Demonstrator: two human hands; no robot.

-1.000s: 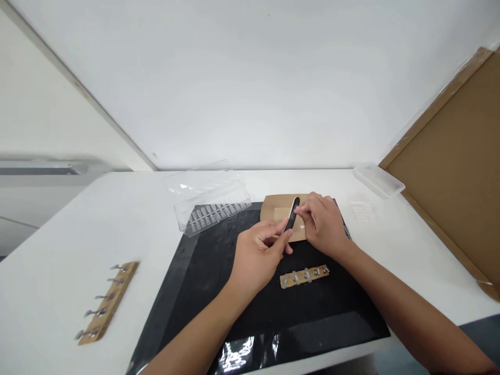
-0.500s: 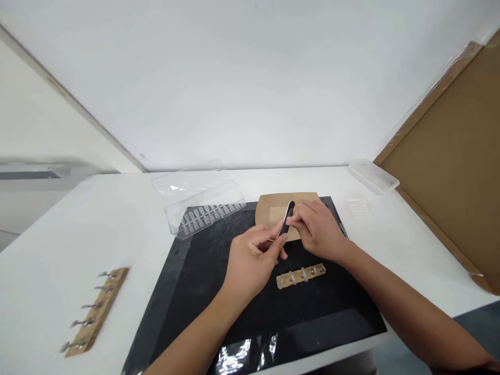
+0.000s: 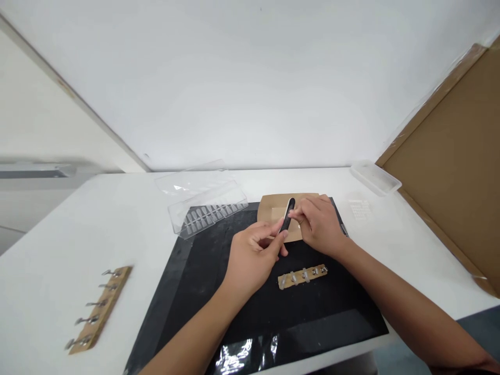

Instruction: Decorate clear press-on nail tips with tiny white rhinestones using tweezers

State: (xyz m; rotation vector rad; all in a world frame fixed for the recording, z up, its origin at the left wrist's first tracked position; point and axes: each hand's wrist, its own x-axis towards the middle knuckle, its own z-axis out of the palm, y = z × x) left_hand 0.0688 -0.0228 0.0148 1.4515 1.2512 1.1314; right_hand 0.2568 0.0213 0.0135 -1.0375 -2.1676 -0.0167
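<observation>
black mat point(image 3: 332, 297): nail file point(image 3: 288, 214) in left hand point(image 3: 252, 258), right hand point(image 3: 320, 226) beside

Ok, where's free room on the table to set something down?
Bare white table between the clip-lined wooden strip and the black mat; also the mat's lower part, below the second strip. Crowded: left hand with nail file and right hand over the kraft card, beside the clear nail-tip box.

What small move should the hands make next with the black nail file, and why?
Probably one light stroke of the nail file against the right hand's fingertips, since the left hand holds the file steady and those fingertips press on it, though what they pinch is too small to see.
</observation>
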